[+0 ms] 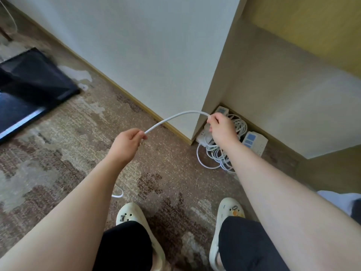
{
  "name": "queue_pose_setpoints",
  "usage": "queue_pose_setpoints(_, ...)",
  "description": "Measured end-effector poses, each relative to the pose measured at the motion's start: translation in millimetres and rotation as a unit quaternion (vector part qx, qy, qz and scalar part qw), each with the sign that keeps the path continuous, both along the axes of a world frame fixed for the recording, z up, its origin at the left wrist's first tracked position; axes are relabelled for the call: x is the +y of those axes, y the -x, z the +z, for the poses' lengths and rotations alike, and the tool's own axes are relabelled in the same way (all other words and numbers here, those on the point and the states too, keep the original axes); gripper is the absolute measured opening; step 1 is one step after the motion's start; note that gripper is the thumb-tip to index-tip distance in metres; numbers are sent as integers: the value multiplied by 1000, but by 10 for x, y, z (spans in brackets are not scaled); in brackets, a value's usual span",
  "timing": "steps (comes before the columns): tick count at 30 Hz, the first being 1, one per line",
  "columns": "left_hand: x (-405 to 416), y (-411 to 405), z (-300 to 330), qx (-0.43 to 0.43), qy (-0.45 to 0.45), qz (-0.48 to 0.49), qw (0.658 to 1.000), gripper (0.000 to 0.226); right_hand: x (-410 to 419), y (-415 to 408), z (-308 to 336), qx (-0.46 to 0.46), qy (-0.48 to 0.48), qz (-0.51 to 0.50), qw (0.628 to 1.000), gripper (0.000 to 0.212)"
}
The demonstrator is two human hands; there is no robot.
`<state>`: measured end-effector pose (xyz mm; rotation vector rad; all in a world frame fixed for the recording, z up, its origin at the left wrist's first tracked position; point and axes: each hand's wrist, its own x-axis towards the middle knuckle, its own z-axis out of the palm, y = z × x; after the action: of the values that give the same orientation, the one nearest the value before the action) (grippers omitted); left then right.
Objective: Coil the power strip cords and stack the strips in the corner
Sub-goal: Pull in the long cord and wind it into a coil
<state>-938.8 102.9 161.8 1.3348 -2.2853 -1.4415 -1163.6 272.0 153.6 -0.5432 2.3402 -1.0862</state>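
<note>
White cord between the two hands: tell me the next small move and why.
Probably bring the left hand over to the right hand, folding the white cord into one more loop. The cord arches free between both grips, and the right hand already hovers over the coiled cords and power strips in the corner.

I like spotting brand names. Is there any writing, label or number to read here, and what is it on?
No text can be read here.
Power strip with blue panels: blue label patches, any print too blurred to read.
Power strip by the wall: a bluish patch, unreadable.
Right slipper: a duck charm and a small dark badge with a white squiggle, no readable letters.
Left slipper: a small dark charm, unreadable.
</note>
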Motion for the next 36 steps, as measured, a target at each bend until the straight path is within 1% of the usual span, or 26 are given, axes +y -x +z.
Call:
queue_pose_setpoints(2,-11,41,18,29,-6,35,999,27,-76,-41,-11,-29,24,2,999,24)
queue_pose_setpoints(4,112,193,56,41,-27,24,999,24,-156,-119,-46,-88,57,-3,995,25)
queue_pose_setpoints(6,329,390,34,21,-47,-20,998,23,-180,-177,-101,-133,70,-16,989,26)
queue_pose_setpoints(8,542,556,-43,-18,-49,-47,998,23,-150,-181,-156,-154,75,-32,985,26)
queue_pose_setpoints(10,690,660,-122,-58,-16,-67,996,26,-95,-150,-187,-180,87,-50,979,26)
queue_pose_setpoints(12,794,722,-169,-85,19,-110,990,27,-34,-104,-201,-208,101,-46,972,26)
queue_pose_setpoints(14,878,768,-189,-93,24,-136,986,28,7,-87,-195,-239,112,-25,964,26)
queue_pose_setpoints(18,956,841,-201,-97,20,-139,985,29,-15,-140,-188,-299,115,-3,947,25)
queue_pose_setpoints(21,974,900,-222,-105,5,-123,987,29,-57,-178,-218,-317,118,1,941,25)
queue_pose_setpoints(24,1020,948,-246,-105,16,-129,986,31,-76,-199,-236,-330,128,-9,935,25)
queue_pose_setpoints(28,1054,983,-253,-85,7,-138,987,30,-119,-219,-269,-305,132,-13,943,25)
queue_pose_setpoints(30,1034,940,-261,-91,4,-166,982,31,-153,-234,-285,-285,133,-18,949,26)
queue_pose_setpoints(34,806,571,-297,-102,-35,-227,968,27,-150,-178,-280,-263,133,-19,955,28)
queue_pose_setpoints(36,590,296,-320,-125,-36,-212,969,24,-108,-122,-258,-267,133,-19,954,28)
